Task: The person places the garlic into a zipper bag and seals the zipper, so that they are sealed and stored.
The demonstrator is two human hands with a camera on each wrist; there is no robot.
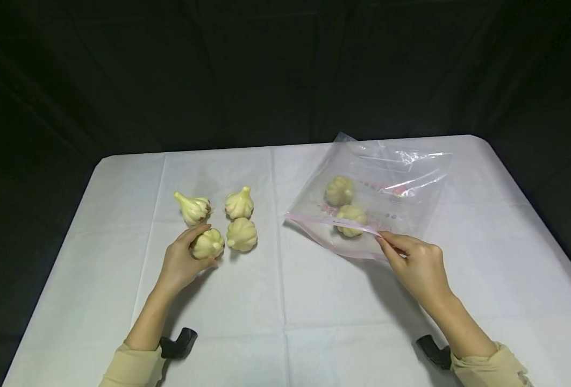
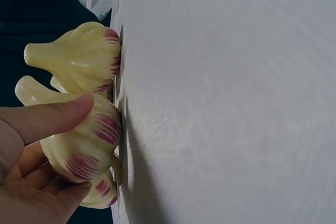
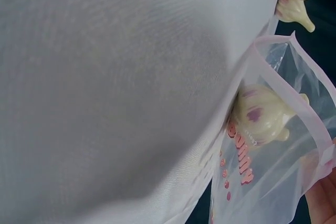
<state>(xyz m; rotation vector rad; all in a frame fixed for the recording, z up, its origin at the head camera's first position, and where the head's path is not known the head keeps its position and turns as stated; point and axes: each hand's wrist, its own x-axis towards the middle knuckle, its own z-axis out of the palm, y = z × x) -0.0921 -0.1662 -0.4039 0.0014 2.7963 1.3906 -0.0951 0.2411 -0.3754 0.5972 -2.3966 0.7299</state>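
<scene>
My left hand (image 1: pixel 185 259) grips a garlic bulb (image 1: pixel 208 244) between thumb and fingers. The left wrist view shows this bulb (image 2: pixel 89 135) with purple streaks and its stem pointing away from the cloth. Close around it are three more pale garlic bulbs: one with a long stem (image 1: pixel 193 208), one behind to the right (image 1: pixel 239 203) and one to its right (image 1: pixel 242 235). On the right, my right hand (image 1: pixel 418 263) pinches the pink rim of a clear zip bag (image 1: pixel 411 215), holding its mouth apart. Two garlic bulbs lie in the bag, one farther back (image 1: pixel 340 191), one near the mouth (image 1: pixel 351 220).
A white cloth with fold creases covers the table (image 1: pixel 285 301). A dark curtain (image 1: pixel 266 70) hangs behind it. Black wrist-camera mounts show beside the left wrist (image 1: pixel 179 344) and the right wrist (image 1: pixel 433 352).
</scene>
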